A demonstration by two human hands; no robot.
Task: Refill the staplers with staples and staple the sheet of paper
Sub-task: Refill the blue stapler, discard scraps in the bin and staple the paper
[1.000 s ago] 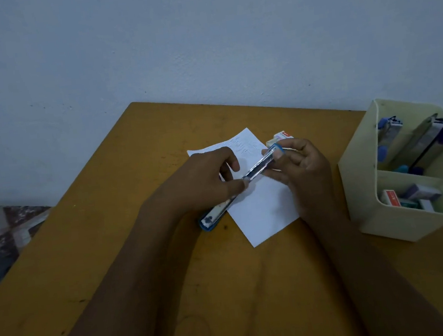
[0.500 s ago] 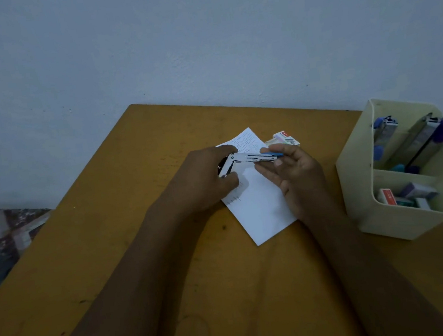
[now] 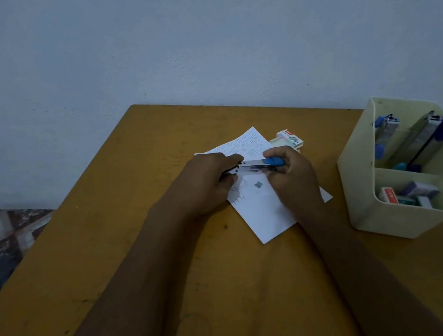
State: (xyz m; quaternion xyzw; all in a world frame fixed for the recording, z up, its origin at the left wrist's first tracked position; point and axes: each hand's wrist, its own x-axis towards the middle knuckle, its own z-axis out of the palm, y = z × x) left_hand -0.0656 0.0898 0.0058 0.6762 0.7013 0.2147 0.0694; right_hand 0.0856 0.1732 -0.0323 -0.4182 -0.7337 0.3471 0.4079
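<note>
My left hand (image 3: 211, 181) gripped one end of a small blue stapler (image 3: 256, 166), fingers curled shut around it; my right hand (image 3: 290, 176) pinched its blue end. I held it just above the sheet of paper (image 3: 263, 210), where a short strip of staples (image 3: 258, 184) lay loose. Closing it squarely probably needed steady, even pressure. Beyond lay a staple box (image 3: 290, 138), its print unreadable; the paper's lines were too.
</note>
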